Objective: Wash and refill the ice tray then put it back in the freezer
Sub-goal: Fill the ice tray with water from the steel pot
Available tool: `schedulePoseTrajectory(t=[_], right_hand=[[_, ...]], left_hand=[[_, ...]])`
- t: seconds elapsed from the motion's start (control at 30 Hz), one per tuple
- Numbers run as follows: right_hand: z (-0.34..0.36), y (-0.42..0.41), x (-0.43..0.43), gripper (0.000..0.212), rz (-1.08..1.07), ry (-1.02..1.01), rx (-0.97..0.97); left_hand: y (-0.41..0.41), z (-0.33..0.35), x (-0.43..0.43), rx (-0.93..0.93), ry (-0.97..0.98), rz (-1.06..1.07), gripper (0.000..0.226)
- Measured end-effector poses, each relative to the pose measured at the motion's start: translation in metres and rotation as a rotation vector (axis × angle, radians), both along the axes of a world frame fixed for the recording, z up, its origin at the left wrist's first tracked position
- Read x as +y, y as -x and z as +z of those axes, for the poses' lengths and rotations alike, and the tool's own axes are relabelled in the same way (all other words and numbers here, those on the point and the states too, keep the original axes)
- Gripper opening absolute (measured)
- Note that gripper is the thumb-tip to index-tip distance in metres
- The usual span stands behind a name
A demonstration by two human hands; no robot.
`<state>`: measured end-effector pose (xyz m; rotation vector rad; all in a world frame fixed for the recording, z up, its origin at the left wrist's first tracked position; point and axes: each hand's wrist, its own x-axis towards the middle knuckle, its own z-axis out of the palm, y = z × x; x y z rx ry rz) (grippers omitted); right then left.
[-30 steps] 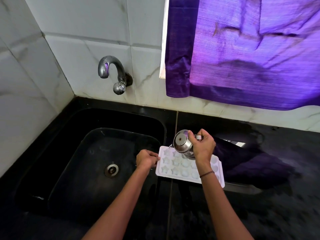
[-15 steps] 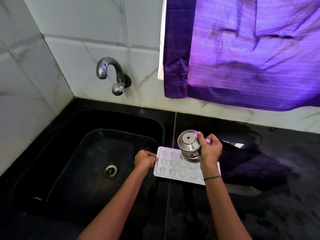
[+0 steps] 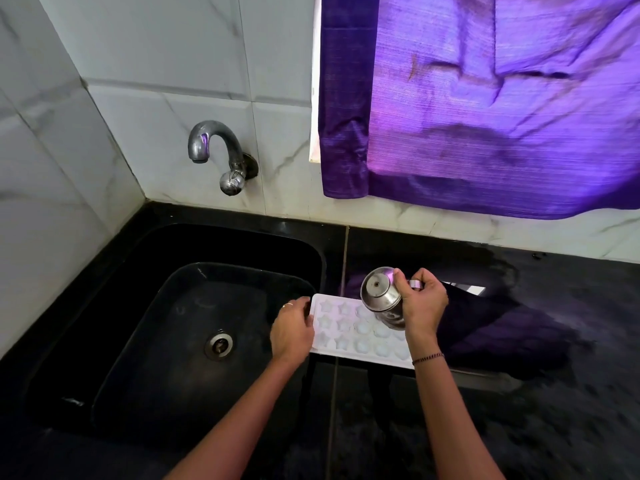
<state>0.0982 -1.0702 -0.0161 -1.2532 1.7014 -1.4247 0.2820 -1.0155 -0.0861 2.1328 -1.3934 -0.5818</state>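
Observation:
A white ice tray (image 3: 349, 336) with star and round moulds lies flat on the black counter, just right of the sink. My left hand (image 3: 292, 332) grips its left end. My right hand (image 3: 423, 304) holds a small steel pot (image 3: 381, 299) tipped over the tray's far right part, its base turned toward me. The pot's mouth is hidden, so any water stream cannot be seen. The tray's right end is covered by my right hand and wrist.
The black sink (image 3: 145, 271) with its drain (image 3: 218, 345) is on the left. A steel tap (image 3: 221, 152) sticks out of the tiled wall above it. A purple curtain (image 3: 485, 98) hangs at the back right. The counter (image 3: 519, 410) to the right looks wet.
The steel pot has shifted a little to the right over the tray and tipped differently. My left hand has stayed on the tray's left end.

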Motion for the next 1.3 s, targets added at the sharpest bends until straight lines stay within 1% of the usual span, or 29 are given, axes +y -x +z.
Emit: schedulePoseTrajectory(t=[0.03, 0.1, 0.33, 0.6, 0.77, 0.83, 0.9, 0.97, 1.3], right_hand=[[-0.001, 0.000, 0.000, 0.039, 0.003, 0.002, 0.018], [-0.001, 0.000, 0.002, 0.039, 0.003, 0.009, 0.052], [0.001, -0.001, 0.004, 0.043, 0.006, 0.018, 0.048], [0.000, 0.001, 0.002, 0.039, -0.004, -0.006, 0.038], [-0.003, 0.004, 0.001, 0.043, -0.031, -0.027, -0.092], [-0.003, 0.006, 0.001, 0.044, -0.043, -0.044, -0.161], [-0.003, 0.010, 0.001, 0.046, -0.052, -0.047, -0.218], [-0.003, 0.013, 0.001, 0.047, -0.057, -0.044, -0.244], [-0.003, 0.022, 0.003, 0.044, -0.071, -0.021, -0.131]], left_hand=[[0.002, -0.003, 0.005, -0.070, 0.054, -0.074, 0.041], [0.003, -0.012, 0.012, -0.147, 0.086, -0.176, 0.048], [-0.009, -0.032, 0.014, -0.244, 0.101, -0.302, 0.049], [-0.007, -0.034, 0.016, -0.246, 0.101, -0.272, 0.049], [-0.007, -0.036, 0.016, -0.251, 0.071, -0.273, 0.050], [-0.008, -0.035, 0.016, -0.256, 0.064, -0.278, 0.057], [-0.007, -0.034, 0.016, -0.240, 0.076, -0.272, 0.071], [-0.005, -0.034, 0.016, -0.218, 0.085, -0.255, 0.075], [0.001, -0.033, 0.018, -0.276, 0.053, -0.256, 0.074]])
